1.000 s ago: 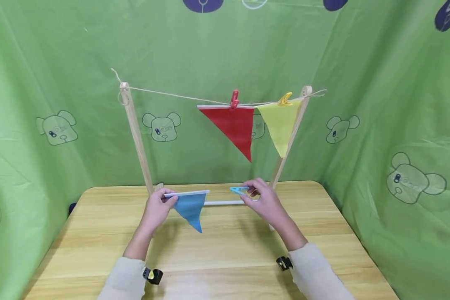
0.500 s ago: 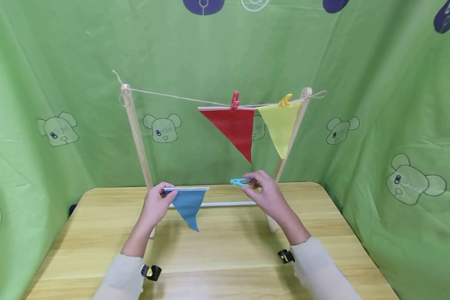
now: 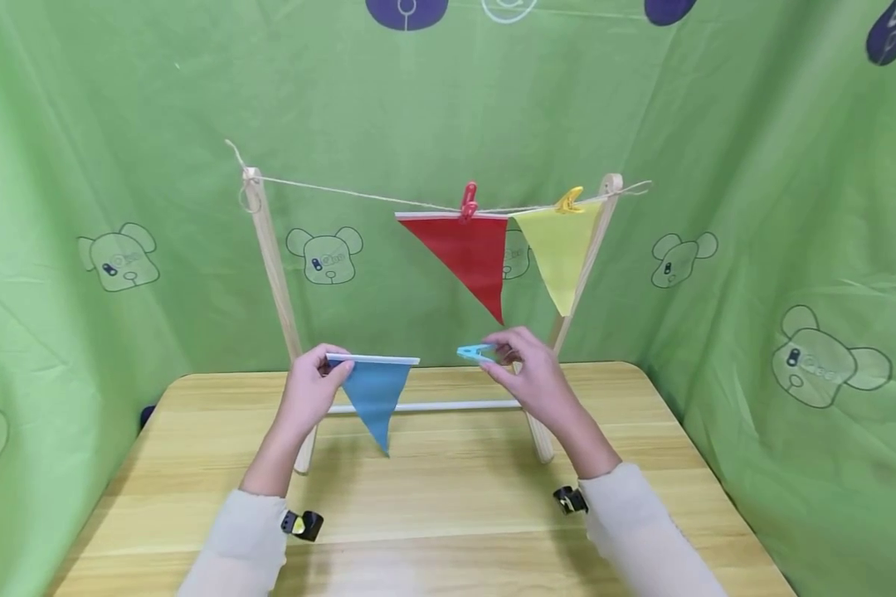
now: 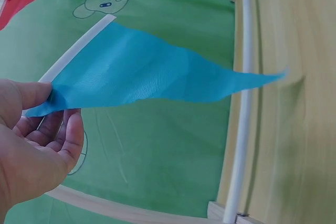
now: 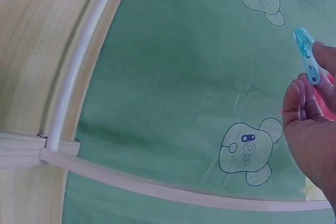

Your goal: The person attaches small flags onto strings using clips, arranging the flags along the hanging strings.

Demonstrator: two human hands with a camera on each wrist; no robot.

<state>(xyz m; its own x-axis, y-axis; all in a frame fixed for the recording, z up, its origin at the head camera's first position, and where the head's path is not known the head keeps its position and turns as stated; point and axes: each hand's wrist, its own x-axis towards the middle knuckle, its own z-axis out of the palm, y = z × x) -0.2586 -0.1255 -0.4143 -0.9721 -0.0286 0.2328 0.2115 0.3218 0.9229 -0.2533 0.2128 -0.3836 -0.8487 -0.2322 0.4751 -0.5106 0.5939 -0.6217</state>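
Note:
The left hand [image 3: 312, 391] pinches a blue triangular pennant [image 3: 377, 394] by the left end of its white top edge. Its tip hangs downward, and in the left wrist view the thumb lies on the pennant's corner [image 4: 136, 72]. Level with it on the right, the right hand [image 3: 530, 371] pinches a light blue clothespin [image 3: 476, 353], also seen as a clothespin [image 5: 307, 56] in the right wrist view. Above the hands a string [image 3: 358, 195] carries a red pennant [image 3: 466, 253] under a red clothespin [image 3: 469, 201] and a yellow pennant [image 3: 560, 253] under a yellow clothespin [image 3: 570, 200].
Two wooden posts, a left post [image 3: 270, 257] and a right post [image 3: 588, 257], hold the string ends. A white rod [image 3: 448, 406] joins them low down. The stand is on a wooden table [image 3: 433, 514], with green curtains [image 3: 388, 99] behind and at both sides.
Both hands have risen, bringing the blue pennant and the light blue clothespin up toward the string. The pennant's tip has swung left to hang straighter. The red and yellow pennants stay in place.

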